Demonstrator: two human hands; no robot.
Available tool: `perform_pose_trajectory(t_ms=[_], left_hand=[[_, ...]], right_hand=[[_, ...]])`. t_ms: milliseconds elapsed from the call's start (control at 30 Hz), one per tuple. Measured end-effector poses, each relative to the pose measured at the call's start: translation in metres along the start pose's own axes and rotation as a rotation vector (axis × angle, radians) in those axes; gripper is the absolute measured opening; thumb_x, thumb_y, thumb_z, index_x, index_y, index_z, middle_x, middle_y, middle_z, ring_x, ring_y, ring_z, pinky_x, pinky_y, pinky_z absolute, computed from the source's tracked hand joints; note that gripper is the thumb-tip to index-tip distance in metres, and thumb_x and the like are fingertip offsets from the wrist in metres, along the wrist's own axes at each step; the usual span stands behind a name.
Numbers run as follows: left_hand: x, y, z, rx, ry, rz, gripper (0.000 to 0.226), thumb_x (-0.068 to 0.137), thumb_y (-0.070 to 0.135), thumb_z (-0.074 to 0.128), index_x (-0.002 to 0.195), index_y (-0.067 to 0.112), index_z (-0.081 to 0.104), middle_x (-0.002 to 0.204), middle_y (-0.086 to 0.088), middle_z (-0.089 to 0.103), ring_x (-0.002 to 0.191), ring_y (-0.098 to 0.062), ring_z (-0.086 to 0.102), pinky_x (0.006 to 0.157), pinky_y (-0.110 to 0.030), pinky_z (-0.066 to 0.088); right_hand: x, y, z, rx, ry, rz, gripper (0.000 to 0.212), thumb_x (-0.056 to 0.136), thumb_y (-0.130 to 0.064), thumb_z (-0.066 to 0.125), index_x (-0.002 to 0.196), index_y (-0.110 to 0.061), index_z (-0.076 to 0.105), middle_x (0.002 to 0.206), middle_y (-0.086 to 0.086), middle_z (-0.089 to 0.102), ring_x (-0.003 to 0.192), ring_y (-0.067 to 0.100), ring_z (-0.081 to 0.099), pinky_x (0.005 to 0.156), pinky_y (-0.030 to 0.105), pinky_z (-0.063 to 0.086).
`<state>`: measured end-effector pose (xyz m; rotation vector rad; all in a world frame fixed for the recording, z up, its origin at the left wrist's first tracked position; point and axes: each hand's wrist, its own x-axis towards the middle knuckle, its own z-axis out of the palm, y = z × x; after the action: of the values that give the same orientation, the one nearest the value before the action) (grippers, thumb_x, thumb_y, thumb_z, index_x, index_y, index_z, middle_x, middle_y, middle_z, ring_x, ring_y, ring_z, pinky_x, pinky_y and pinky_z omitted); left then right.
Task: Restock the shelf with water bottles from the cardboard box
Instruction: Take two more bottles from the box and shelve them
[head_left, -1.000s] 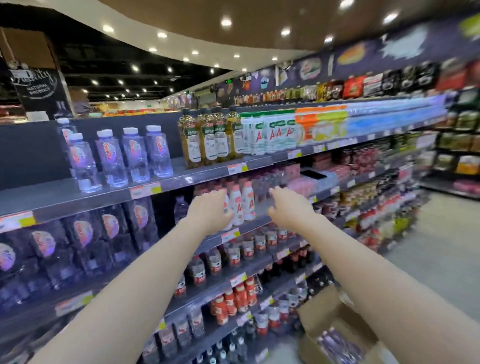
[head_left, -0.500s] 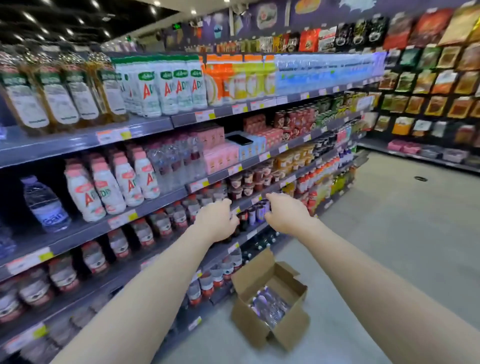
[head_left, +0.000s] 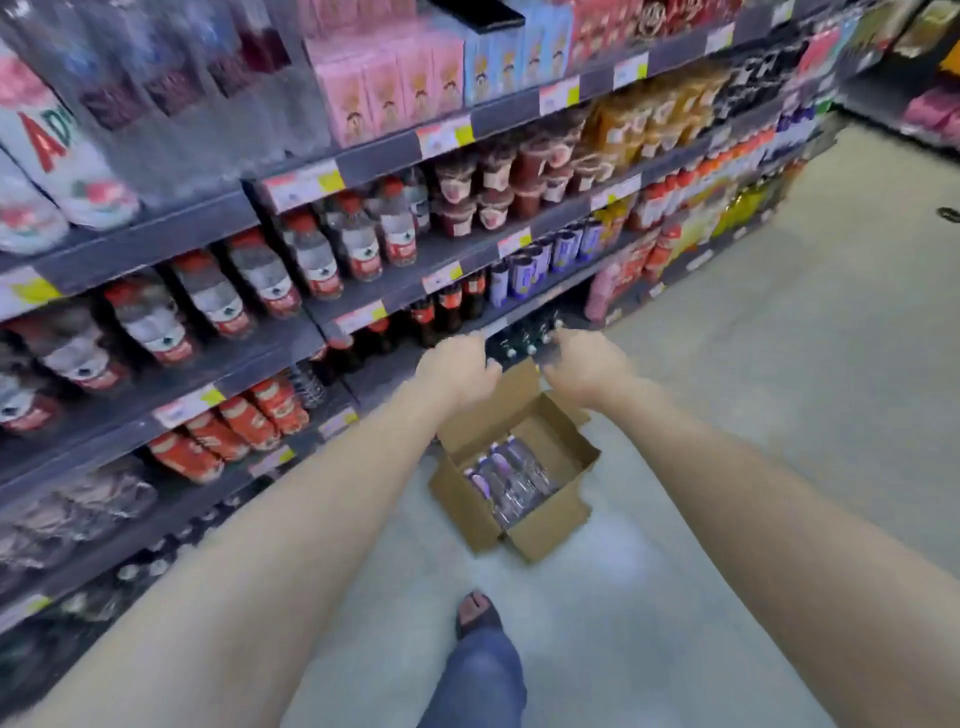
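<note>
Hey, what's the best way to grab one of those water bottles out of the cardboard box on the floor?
Come straight down through the open top of the cardboard box. The water bottles lie on their sides, packed close, so wrap a hand around one bottle's body.

The shop is bright all over, with soft light and hardly any dark shadows. A pale shine sits on the floor (head_left: 561, 566) below the fingers (head_left: 480, 345). Everything looks smeary, most on the shelves (head_left: 156, 228) far left of them, which bend at the edges.

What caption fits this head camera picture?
Both empty hands, left hand and right hand, reach toward the open cardboard box of water bottles.
</note>
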<state>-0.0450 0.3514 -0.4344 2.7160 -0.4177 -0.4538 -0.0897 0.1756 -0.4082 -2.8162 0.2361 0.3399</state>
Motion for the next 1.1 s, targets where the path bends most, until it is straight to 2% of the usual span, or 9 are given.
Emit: perform_pose_trajectory(t_ms=[200,300,367,500,667,733,867,967,1100], left_hand=[[0.101,-0.019,0.057,-0.052,-0.108,-0.118,0.027,0.101,0.029,0.046,0.11,0.006,0.057,0.118,-0.023,0.067,0.11,-0.044,0.064,0.089,-0.048,0.055],[0.132,-0.035,0.093,-0.076,-0.188,-0.22,0.038,0.102,0.031,0.048,0.125,0.003,0.058,0.124,-0.025,0.067,0.116,-0.045,0.064,0.093,-0.047,0.054],[0.149,-0.043,0.116,-0.097,-0.226,-0.298,0.043,0.104,0.032,0.048,0.133,0.001,0.055,0.13,-0.025,0.065,0.121,-0.044,0.062,0.096,-0.047,0.052],[0.186,-0.049,0.165,-0.171,-0.298,-0.45,0.04,0.107,0.031,0.046,0.128,-0.001,0.058,0.129,-0.026,0.065,0.119,-0.042,0.063,0.091,-0.041,0.051],[0.232,-0.056,0.243,-0.266,-0.352,-0.602,0.041,0.108,0.037,0.045,0.13,0.006,0.063,0.125,-0.02,0.07,0.11,-0.037,0.066,0.089,-0.035,0.053],[0.245,-0.057,0.274,-0.293,-0.376,-0.664,0.039,0.109,0.034,0.044,0.128,0.008,0.066,0.125,-0.019,0.07,0.098,-0.033,0.063,0.08,-0.035,0.048],[0.267,-0.065,0.345,-0.341,-0.403,-0.735,0.043,0.109,0.035,0.042,0.141,0.009,0.054,0.131,-0.021,0.067,0.118,-0.039,0.064,0.091,-0.04,0.051],[0.284,-0.077,0.406,-0.366,-0.485,-0.755,0.049,0.11,0.034,0.042,0.154,0.015,0.044,0.139,-0.019,0.064,0.122,-0.037,0.063,0.085,-0.035,0.047],[0.313,-0.113,0.494,-0.332,-0.48,-0.749,0.051,0.108,0.036,0.044,0.157,0.02,0.041,0.138,-0.016,0.065,0.121,-0.035,0.065,0.097,-0.042,0.054]], right_hand=[[0.117,0.033,0.059,0.013,-0.181,0.015,0.044,0.093,-0.02,0.053,0.137,-0.012,0.058,0.129,0.016,0.067,0.118,0.037,0.061,0.095,0.04,0.053],[0.161,0.054,0.097,0.013,-0.303,0.028,0.054,0.094,-0.025,0.055,0.147,-0.016,0.051,0.133,0.014,0.065,0.121,0.036,0.061,0.097,0.039,0.052],[0.186,0.066,0.118,-0.003,-0.361,0.023,0.044,0.095,-0.023,0.054,0.137,-0.015,0.058,0.125,0.014,0.067,0.111,0.035,0.064,0.09,0.038,0.054],[0.239,0.096,0.157,-0.08,-0.48,-0.001,0.036,0.095,-0.019,0.057,0.13,-0.011,0.061,0.116,0.014,0.069,0.09,0.031,0.058,0.078,0.033,0.05],[0.307,0.142,0.218,-0.129,-0.617,-0.007,0.034,0.098,-0.018,0.058,0.13,-0.006,0.063,0.121,0.015,0.069,0.089,0.029,0.058,0.075,0.03,0.047],[0.329,0.16,0.243,-0.137,-0.663,-0.024,0.039,0.099,-0.024,0.058,0.134,-0.006,0.06,0.125,0.015,0.067,0.102,0.031,0.063,0.084,0.033,0.053],[0.363,0.194,0.306,-0.156,-0.714,-0.058,0.047,0.1,-0.033,0.056,0.14,-0.01,0.057,0.129,0.014,0.066,0.111,0.03,0.065,0.079,0.029,0.046],[0.377,0.217,0.367,-0.19,-0.765,-0.068,0.044,0.1,-0.029,0.058,0.139,-0.01,0.055,0.124,0.013,0.067,0.087,0.025,0.064,0.068,0.023,0.045],[0.397,0.249,0.469,-0.28,-0.785,-0.141,0.043,0.1,-0.031,0.057,0.139,-0.015,0.054,0.11,0.012,0.067,0.092,0.025,0.067,0.076,0.033,0.057]])
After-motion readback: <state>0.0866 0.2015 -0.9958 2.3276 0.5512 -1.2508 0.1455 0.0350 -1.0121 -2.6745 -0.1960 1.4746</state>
